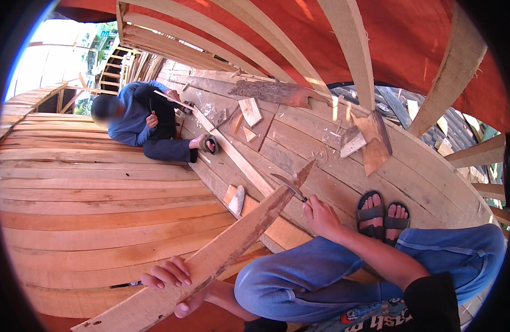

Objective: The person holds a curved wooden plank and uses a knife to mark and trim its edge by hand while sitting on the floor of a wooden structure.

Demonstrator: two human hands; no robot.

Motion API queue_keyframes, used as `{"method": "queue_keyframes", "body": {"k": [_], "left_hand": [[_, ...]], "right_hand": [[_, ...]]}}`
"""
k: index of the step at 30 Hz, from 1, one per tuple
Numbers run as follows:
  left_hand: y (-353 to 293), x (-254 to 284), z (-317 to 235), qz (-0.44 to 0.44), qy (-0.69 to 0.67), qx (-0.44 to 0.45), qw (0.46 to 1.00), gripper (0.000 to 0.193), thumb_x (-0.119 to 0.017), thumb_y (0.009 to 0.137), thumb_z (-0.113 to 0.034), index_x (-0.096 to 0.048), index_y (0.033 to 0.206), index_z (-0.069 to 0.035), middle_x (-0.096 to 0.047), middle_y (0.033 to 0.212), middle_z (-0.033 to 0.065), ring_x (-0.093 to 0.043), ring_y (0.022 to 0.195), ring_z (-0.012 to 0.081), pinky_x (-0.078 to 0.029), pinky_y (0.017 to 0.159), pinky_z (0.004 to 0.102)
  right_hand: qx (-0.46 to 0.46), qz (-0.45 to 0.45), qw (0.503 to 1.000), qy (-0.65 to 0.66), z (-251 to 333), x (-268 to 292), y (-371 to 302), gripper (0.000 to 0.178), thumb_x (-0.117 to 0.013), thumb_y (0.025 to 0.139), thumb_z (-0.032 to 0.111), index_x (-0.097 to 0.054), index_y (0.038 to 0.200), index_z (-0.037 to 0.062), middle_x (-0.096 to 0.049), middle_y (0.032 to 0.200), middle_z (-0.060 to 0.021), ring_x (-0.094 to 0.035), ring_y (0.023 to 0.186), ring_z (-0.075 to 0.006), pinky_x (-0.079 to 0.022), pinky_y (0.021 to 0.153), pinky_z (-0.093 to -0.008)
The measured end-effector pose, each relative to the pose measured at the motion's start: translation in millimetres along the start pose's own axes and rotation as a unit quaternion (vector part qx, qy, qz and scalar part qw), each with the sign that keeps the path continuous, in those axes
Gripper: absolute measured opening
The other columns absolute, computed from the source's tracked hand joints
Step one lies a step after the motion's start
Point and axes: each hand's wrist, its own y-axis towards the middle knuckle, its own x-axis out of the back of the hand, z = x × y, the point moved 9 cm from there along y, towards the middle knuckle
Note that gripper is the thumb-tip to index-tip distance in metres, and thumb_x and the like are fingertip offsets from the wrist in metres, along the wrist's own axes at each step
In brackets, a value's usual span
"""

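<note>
My left hand [174,279] grips a long curved wooden plank [222,252] that runs from the lower left up to a pointed tip at centre. My right hand [321,216] holds a knife [288,185] by its handle. The curved blade rests against the plank's upper edge near the tip. I am squatting in blue jeans, with my feet in dark sandals [383,213] on the boat's planking.
I am inside a wooden boat hull [100,193] with curved ribs [354,50] overhead and an orange tarp above. Another person [141,124] in blue sits at the upper left working a wooden strip. Offcuts [249,110] and a board [374,141] lie on the planking.
</note>
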Motion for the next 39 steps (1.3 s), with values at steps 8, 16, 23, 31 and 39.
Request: {"method": "queue_keyframes", "body": {"k": [8, 16, 23, 31, 39], "left_hand": [[-7, 20, 0, -0.014, -0.002, -0.010, 1.000, 0.049, -0.068, 0.057, -0.018, -0.036, 0.093, -0.009, -0.040, 0.070, 0.0020, -0.045, 0.054, 0.0120, -0.038, 0.057, 0.0227], [-1, 17, 1, -0.017, -0.012, -0.015, 1.000, 0.047, -0.067, 0.057, -0.019, -0.036, 0.091, -0.009, -0.039, 0.069, 0.0016, -0.044, 0.053, 0.0120, -0.037, 0.057, 0.0226], [-3, 19, -3, -0.008, 0.005, -0.013, 1.000, 0.048, -0.067, 0.057, -0.018, -0.036, 0.092, -0.009, -0.040, 0.069, 0.0020, -0.044, 0.054, 0.0121, -0.037, 0.058, 0.0224], [0, 17, -3, -0.011, 0.003, -0.017, 1.000, 0.048, -0.067, 0.057, -0.019, -0.035, 0.092, -0.009, -0.040, 0.070, 0.0025, -0.044, 0.054, 0.0122, -0.037, 0.058, 0.0224], [1, 18, -1, -0.023, 0.006, -0.023, 0.999, 0.048, -0.067, 0.058, -0.019, -0.036, 0.093, -0.008, -0.040, 0.071, 0.0030, -0.043, 0.055, 0.0119, -0.036, 0.058, 0.0229]], "right_hand": [[-0.034, 0.057, 0.995, -0.075, -13, -4, 9, 0.033, -0.043, 0.099, 0.030, -0.048, 0.096, -0.0021, -0.064, 0.073, -0.0270, -0.063, 0.072, -0.0460, -0.049, 0.064, -0.0547], [-0.037, 0.052, 0.996, -0.054, -12, 7, 27, 0.035, -0.042, 0.099, 0.032, -0.047, 0.097, -0.0025, -0.063, 0.072, -0.0280, -0.064, 0.072, -0.0459, -0.049, 0.064, -0.0550], [-0.031, 0.118, 0.990, -0.067, -3, -9, 10, 0.034, -0.042, 0.099, 0.031, -0.046, 0.099, -0.0027, -0.063, 0.073, -0.0294, -0.063, 0.073, -0.0477, -0.049, 0.066, -0.0560], [-0.045, 0.091, 0.992, -0.071, -15, -9, 15, 0.034, -0.042, 0.099, 0.031, -0.047, 0.098, -0.0033, -0.063, 0.074, -0.0299, -0.063, 0.075, -0.0482, -0.050, 0.065, -0.0561], [-0.036, 0.078, 0.995, -0.057, -24, -7, 21, 0.035, -0.041, 0.099, 0.032, -0.047, 0.098, -0.0032, -0.063, 0.074, -0.0291, -0.064, 0.072, -0.0471, -0.050, 0.064, -0.0563]]}}
